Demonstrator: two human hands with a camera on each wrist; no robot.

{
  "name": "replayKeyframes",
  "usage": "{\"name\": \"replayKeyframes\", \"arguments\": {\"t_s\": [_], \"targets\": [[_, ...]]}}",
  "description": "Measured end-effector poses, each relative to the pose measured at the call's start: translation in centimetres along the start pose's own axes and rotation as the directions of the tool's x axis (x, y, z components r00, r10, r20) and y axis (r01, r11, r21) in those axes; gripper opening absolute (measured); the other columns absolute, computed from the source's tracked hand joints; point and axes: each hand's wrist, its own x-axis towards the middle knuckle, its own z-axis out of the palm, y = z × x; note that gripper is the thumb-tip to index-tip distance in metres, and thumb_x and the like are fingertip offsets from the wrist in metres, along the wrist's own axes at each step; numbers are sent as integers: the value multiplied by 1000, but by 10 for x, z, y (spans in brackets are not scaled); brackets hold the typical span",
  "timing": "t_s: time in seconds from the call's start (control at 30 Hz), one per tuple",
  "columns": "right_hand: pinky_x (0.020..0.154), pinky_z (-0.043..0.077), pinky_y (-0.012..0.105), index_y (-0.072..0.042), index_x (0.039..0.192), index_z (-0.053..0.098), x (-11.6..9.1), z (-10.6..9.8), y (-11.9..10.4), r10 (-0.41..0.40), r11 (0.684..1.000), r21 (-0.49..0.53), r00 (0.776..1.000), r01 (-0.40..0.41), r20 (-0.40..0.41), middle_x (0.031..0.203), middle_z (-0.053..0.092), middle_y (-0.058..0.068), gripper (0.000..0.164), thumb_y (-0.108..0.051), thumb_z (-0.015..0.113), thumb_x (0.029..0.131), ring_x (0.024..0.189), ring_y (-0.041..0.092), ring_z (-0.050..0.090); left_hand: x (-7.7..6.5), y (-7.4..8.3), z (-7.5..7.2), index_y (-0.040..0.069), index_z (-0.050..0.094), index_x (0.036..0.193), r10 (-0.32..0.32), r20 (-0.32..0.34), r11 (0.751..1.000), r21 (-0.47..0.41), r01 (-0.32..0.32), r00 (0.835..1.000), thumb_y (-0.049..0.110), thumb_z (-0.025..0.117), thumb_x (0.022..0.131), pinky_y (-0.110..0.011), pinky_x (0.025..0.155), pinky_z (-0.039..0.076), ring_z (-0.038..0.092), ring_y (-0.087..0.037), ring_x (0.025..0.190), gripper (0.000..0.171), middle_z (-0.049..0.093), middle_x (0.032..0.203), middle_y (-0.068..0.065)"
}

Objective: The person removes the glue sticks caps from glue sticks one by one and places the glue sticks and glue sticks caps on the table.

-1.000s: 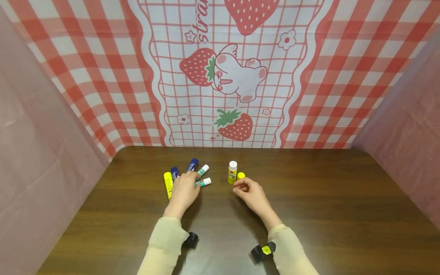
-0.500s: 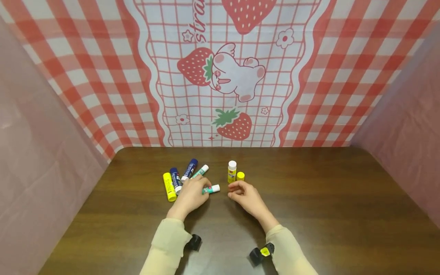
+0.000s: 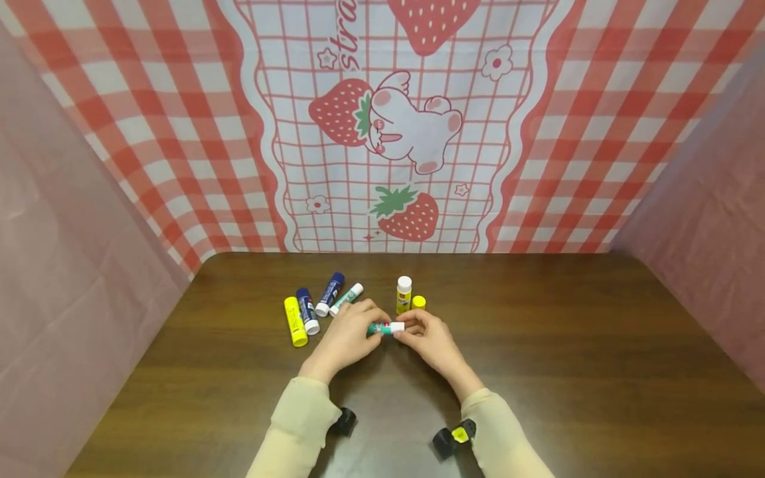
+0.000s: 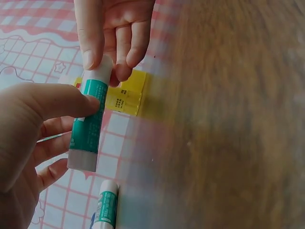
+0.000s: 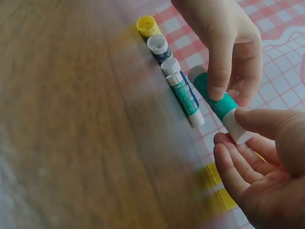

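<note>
My left hand point(image 3: 349, 335) holds a green glue stick point(image 3: 379, 328) level above the table, thumb on its green label point(image 4: 90, 112). At the stick's right end, my right hand point(image 3: 433, 338) pinches the white cap point(image 5: 236, 125) between thumb and fingers. Just behind the right hand stands a yellow glue stick with a white top point(image 3: 404, 292). Beside it is a short yellow cylinder point(image 3: 418, 303), partly hidden by that hand. A second green glue stick point(image 3: 348, 298) lies behind the left hand, its near end close to the fingers.
Left of the hands, two navy glue sticks point(image 3: 307, 311) and a yellow glue stick point(image 3: 295, 322) lie on the brown wooden table point(image 3: 568, 345). A checked strawberry cloth point(image 3: 394, 133) hangs along the back edge. Pink cloths point(image 3: 78, 232) flank both sides.
The left hand has carried the green glue stick rightward from the group of sticks to the right hand. The right hand has shifted slightly left and now grips the white cap.
</note>
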Motion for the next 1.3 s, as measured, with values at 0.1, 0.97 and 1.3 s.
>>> {"name": "replayKeyframes", "arguments": {"t_s": [0.1,0.97,1.3], "targets": [[65,48,20,-2,100,63,1,-1,0,2,1000,0,1000,-2,-21,92,65,9,24,-10,70,79,78,16,64,1,0,0,18,67,94,5,-3,1000,-2,-5,1000,19,67,78,-32,82,39,53,-11,87,16,57,90,7],[64,48,21,-1,97,63,4,-9,4,27,1000,0,999,-27,-44,87,66,11,21,-6,69,78,75,14,64,0,-5,-1,17,65,93,-65,6,996,-66,66,998,17,66,77,-32,81,40,52,-9,83,17,58,91,7],[64,48,20,-1,98,64,6,-14,4,29,1000,-2,999,-29,-35,89,65,11,23,-12,70,79,73,12,62,2,-5,0,18,63,92,-147,-58,986,-92,141,987,17,65,73,-34,81,42,56,-10,78,19,63,87,7]]}}
